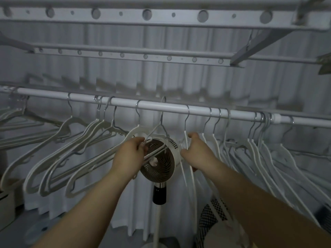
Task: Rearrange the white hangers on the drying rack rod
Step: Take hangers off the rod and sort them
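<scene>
- Head view, only one there is: the person's left hand point(131, 153) is closed around the shoulder of a thin white hanger point(157, 133), whose hook sits over the rod point(161, 106) straight above that hand.
- The right hand point(194, 151) is curled around the upper part of another white hanger point(187, 140), pinching it near the neck. Its hook point(187, 113) is on the rod just above that hand.
- Rest of the white hangers: a loose fanned-out bunch point(71, 149) off to the left of the left hand, and a tighter pack point(259, 145) off to the right of the right hand. All hooked on the same rod.
- Between the two hands, and behind them, there's a small fan point(161, 163) on a stand. The left hand's hanger crosses right in front of its grille.
- What could go sideways, in this poster's opinion: the left hanger's arm could snag the fan grille when it gets slid or swung, and might tip the stand.
- Also the neighbours hang close on the right, so dragging one along the rod could tangle shoulders or knock a hook off.
- It's dim in there, so a hook not fully seated would be easy to miss.
</scene>
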Demonstrator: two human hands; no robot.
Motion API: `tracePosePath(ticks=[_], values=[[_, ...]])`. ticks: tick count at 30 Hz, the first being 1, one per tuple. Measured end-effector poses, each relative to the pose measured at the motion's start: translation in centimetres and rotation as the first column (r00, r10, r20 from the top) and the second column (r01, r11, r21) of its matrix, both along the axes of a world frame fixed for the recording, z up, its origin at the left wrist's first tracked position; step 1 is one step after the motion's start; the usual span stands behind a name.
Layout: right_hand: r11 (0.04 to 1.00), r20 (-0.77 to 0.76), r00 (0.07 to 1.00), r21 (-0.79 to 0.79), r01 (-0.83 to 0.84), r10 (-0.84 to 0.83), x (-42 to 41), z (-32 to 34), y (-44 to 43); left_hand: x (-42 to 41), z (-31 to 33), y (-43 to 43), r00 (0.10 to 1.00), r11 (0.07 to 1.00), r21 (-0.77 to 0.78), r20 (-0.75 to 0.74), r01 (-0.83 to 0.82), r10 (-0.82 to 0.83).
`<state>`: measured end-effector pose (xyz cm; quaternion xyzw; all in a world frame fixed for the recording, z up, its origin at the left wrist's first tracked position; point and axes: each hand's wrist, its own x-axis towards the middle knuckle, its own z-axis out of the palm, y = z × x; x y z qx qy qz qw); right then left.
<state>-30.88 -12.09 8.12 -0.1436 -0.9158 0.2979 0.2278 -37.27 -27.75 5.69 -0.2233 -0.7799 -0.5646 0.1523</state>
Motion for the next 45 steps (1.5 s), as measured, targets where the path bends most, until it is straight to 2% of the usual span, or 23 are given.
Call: tracePosePath(ticks=[3,7,9,14,16,20,24,25,27,29,31,33,34,37,38,42,45], values=[[0.998,0.053,0.998,0.059,-0.029,0.026,0.9,0.6,0.5,0.5,-1.0,-0.1,0.999,0.999,0.015,0.017,-0.031,0.031],[0.932,0.009,0.999,0.361,-0.034,0.033,1.6,1.7,0.4,2.1,-2.7,-2.0,0.996,0.996,0.009,0.032,-0.085,0.085],[0.885,0.018,0.996,0.458,-0.083,0.084,1.7,2.0,-0.3,3.3,-3.5,-3.6,0.995,0.994,-0.034,0.005,-0.101,0.101],[0.83,0.102,0.969,0.5,-0.247,0.226,1.9,2.2,-3.3,6.4,-4.4,-8.5,0.995,0.975,-0.198,-0.012,-0.102,0.102],[0.836,0.161,0.953,0.459,-0.302,0.256,2.0,2.0,-4.5,7.6,-4.5,-10.5,0.993,0.951,-0.286,-0.048,-0.117,0.108],[0.835,0.396,0.879,0.363,-0.414,0.264,1.7,1.0,-6.7,10.1,-4.6,-14.8,0.978,0.908,-0.367,-0.131,-0.199,0.162],[0.869,0.391,0.897,0.348,-0.351,0.206,1.3,-0.3,-9.5,13.0,-4.5,-20.0,0.969,0.916,-0.326,-0.155,-0.235,0.193],[0.89,0.373,0.896,0.283,-0.357,0.24,1.4,-0.6,-10.4,13.7,-4.4,-21.3,0.975,0.929,-0.303,-0.129,-0.211,0.18],[0.912,0.303,0.87,0.004,-0.41,0.389,1.8,-1.2,-12.3,14.8,-4.0,-23.9,0.982,0.949,-0.26,-0.091,-0.181,0.163],[0.828,0.168,0.823,-0.271,-0.491,0.542,2.3,-1.8,-13.6,15.7,-3.7,-26.2,0.986,0.963,-0.215,-0.061,-0.164,0.154],[0.733,0.083,0.782,-0.419,-0.536,0.618,3.1,-2.1,-14.8,16.3,-3.9,-28.3,0.99,0.974,-0.176,-0.027,-0.144,0.142],[0.672,0.074,0.754,-0.517,-0.53,0.652,4.4,-2.5,-16.0,16.8,-4.4,-30.0,0.991,0.981,-0.143,0.026,-0.129,0.134],[0.683,0.102,0.759,-0.524,-0.509,0.643,5.1,-2.7,-16.6,17.0,-4.7,-30.6,0.991,0.985,-0.133,0.055,-0.113,0.121],[0.835,0.235,0.822,-0.343,-0.43,0.519,7.0,-3.7,-18.1,17.7,-5.5,-31.7,0.992,0.991,-0.123,0.109,-0.052,0.066],[0.848,0.231,0.834,-0.324,-0.419,0.501,7.4,-4.0,-18.4,17.9,-5.7,-31.9,0.992,0.993,-0.115,0.115,-0.036,0.049],[0.711,0.116,0.776,-0.501,-0.493,0.62,9.5,-3.6,-18.7,18.2,-6.2,-32.4,0.988,1.0,-0.02,0.155,-0.011,0.014],[0.667,0.074,0.748,-0.517,-0.536,0.659,10.7,-3.0,-18.6,17.9,-6.7,-32.4,0.981,0.998,0.054,0.195,-0.035,0.024]])
